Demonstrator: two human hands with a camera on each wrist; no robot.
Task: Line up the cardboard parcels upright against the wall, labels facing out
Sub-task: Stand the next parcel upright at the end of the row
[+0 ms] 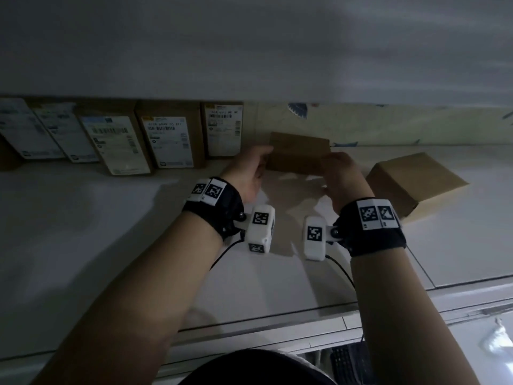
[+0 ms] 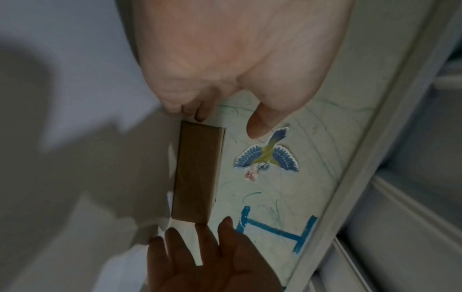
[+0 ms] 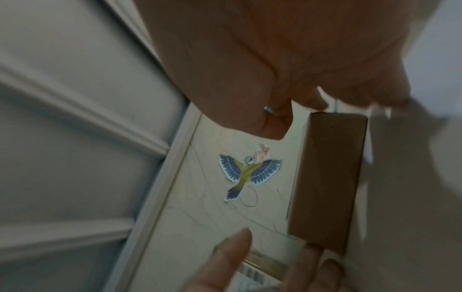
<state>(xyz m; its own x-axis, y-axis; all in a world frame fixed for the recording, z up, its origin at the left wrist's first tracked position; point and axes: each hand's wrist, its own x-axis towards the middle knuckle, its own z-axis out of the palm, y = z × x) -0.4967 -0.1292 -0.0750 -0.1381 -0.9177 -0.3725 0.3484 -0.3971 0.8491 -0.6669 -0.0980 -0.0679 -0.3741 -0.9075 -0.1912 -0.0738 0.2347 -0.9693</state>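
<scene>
A plain brown cardboard parcel (image 1: 298, 154) stands lengthwise just in front of the wall, no label showing. My left hand (image 1: 261, 162) is at its left end and my right hand (image 1: 337, 162) at its right end. In the left wrist view the parcel (image 2: 197, 171) sits between my left fingertips (image 2: 192, 112) and the straight right fingers (image 2: 202, 231). Both thumbs hang free on the wall side, off the cardboard. The right wrist view shows the same parcel (image 3: 327, 181) pressed at both ends. Whether it rests on the surface is unclear.
Several labelled parcels (image 1: 166, 140) stand upright in a row against the wall to the left, labels outward. Another plain brown box (image 1: 413, 182) lies at the right. A bird sticker (image 2: 267, 156) is on the wall panel (image 1: 388, 126). The white surface (image 1: 111, 232) ends at a front edge (image 1: 277, 320).
</scene>
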